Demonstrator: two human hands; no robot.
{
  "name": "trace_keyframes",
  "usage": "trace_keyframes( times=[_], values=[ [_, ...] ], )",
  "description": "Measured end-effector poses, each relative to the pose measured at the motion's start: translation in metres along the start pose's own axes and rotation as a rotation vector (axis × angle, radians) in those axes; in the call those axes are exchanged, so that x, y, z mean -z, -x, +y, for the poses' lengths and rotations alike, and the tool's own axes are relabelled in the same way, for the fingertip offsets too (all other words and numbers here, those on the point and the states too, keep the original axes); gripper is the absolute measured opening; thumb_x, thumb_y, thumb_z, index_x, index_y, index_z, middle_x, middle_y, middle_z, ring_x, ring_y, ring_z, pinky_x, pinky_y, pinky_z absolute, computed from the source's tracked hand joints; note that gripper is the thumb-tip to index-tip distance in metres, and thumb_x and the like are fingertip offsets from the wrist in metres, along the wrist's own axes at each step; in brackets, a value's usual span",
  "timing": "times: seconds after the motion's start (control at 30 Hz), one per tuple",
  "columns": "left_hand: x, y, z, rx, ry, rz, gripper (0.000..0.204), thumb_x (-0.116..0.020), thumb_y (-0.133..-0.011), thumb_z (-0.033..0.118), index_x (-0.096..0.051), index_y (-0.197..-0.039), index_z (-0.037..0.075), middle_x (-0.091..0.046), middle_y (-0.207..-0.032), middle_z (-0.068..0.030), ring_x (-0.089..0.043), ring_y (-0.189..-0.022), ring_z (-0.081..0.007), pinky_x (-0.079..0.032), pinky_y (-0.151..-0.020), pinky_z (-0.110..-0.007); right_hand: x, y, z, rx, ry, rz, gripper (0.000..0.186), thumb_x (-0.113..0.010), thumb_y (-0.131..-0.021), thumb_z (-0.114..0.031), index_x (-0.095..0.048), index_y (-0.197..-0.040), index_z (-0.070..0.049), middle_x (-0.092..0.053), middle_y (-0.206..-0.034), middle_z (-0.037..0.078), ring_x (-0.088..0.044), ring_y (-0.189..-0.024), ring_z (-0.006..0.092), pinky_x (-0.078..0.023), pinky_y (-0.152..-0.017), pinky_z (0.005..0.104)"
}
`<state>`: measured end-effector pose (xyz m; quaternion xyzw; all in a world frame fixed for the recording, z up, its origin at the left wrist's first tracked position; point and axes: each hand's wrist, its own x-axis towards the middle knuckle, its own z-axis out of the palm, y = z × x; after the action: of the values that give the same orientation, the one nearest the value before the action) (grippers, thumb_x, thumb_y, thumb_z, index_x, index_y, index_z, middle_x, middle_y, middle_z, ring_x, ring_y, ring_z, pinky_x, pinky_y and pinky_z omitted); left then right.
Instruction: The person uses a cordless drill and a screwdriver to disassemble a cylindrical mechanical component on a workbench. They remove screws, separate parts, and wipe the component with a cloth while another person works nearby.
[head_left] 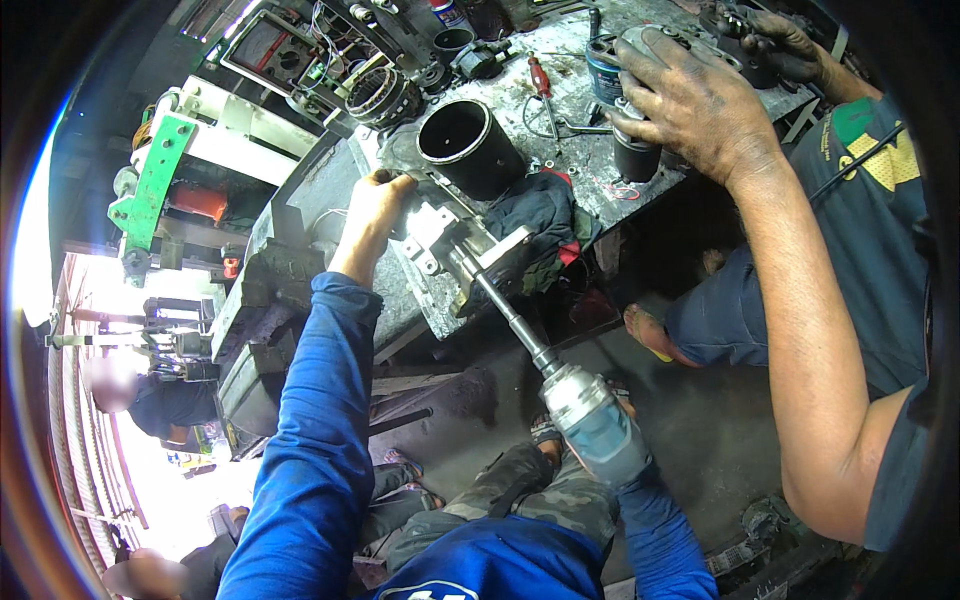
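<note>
Your left hand [374,217]: fingers curled against silver metal block [432,230] just right. Right hand's fingers hidden beneath teal-and-silver power driver [598,425]; grip unreadable. Slack bracing could let block twist.

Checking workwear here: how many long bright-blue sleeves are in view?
2: the left sleeve runs up to the left hand at the metal block; the right sleeve ends at the teal power tool.

You, in blue and camouflage
You wear a blue long-sleeved fabric shirt [510,555] with a white curved print [428,593], green-grey camouflage trousers [575,497] and dark strapped sandals [544,429]; your left fingers [399,186] are bare.
</note>
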<state>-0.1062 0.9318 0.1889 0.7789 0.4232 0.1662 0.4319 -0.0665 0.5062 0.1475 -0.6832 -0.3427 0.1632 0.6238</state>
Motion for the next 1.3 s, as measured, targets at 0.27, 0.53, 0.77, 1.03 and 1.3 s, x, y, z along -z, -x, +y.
trace_keyframes(
  times=[0.27, 0.53, 0.77, 1.03, 1.3],
  values=[
    [-0.002, 0.004, -0.001, 0.007, 0.078, 0.005, 0.022, -0.069, -0.092, 0.019, -0.070, -0.096, -0.003, -0.069, -0.078, -0.0070, -0.059, -0.057, -0.0150, -0.045, -0.047, -0.031, 0.100, -0.217, 0.005, 0.030, 0.311, 0.089, 0.020, -0.074, -0.088, -0.005, -0.075, -0.108, -0.003, -0.074, -0.103, 0.007, -0.070, -0.095, 0.0202, -0.056, -0.087, 0.0357],
    [0.002, 0.004, -0.001, 0.018, 0.002, -0.028, 0.025, -0.068, -0.094, 0.018, -0.071, -0.105, -0.004, -0.072, -0.085, -0.0079, -0.065, -0.064, -0.0152, -0.054, -0.058, -0.031, 0.125, -0.257, 0.013, -0.012, 0.361, 0.066, 0.021, -0.074, -0.087, -0.005, -0.075, -0.108, -0.003, -0.075, -0.103, 0.007, -0.070, -0.095, 0.0213, -0.056, -0.087, 0.0364],
    [0.001, 0.006, -0.002, -0.026, 0.029, -0.007, 0.025, -0.067, -0.092, 0.020, -0.071, -0.099, -0.004, -0.069, -0.079, -0.0068, -0.060, -0.059, -0.0136, -0.048, -0.050, -0.030, 0.128, -0.261, 0.021, -0.016, 0.376, 0.066, 0.021, -0.075, -0.086, -0.006, -0.076, -0.108, -0.003, -0.075, -0.104, 0.007, -0.071, -0.095, 0.0222, -0.057, -0.086, 0.0370],
    [0.001, 0.003, -0.003, -0.044, 0.033, 0.004, 0.026, -0.068, -0.092, 0.018, -0.073, -0.101, -0.005, -0.072, -0.082, -0.0079, -0.063, -0.063, -0.0148, -0.051, -0.055, -0.032, 0.131, -0.263, 0.023, -0.014, 0.383, 0.065, 0.022, -0.076, -0.086, -0.006, -0.076, -0.107, -0.003, -0.075, -0.104, 0.008, -0.071, -0.095, 0.0233, -0.057, -0.085, 0.0377],
    [0.002, 0.001, -0.005, -0.025, 0.002, 0.005, 0.026, -0.068, -0.092, 0.018, -0.073, -0.102, -0.006, -0.073, -0.082, -0.0085, -0.063, -0.063, -0.0153, -0.051, -0.055, -0.032, 0.133, -0.263, 0.025, -0.013, 0.389, 0.063, 0.023, -0.077, -0.085, -0.006, -0.076, -0.107, -0.003, -0.076, -0.104, 0.008, -0.072, -0.094, 0.0244, -0.058, -0.085, 0.0383]
  ],
)
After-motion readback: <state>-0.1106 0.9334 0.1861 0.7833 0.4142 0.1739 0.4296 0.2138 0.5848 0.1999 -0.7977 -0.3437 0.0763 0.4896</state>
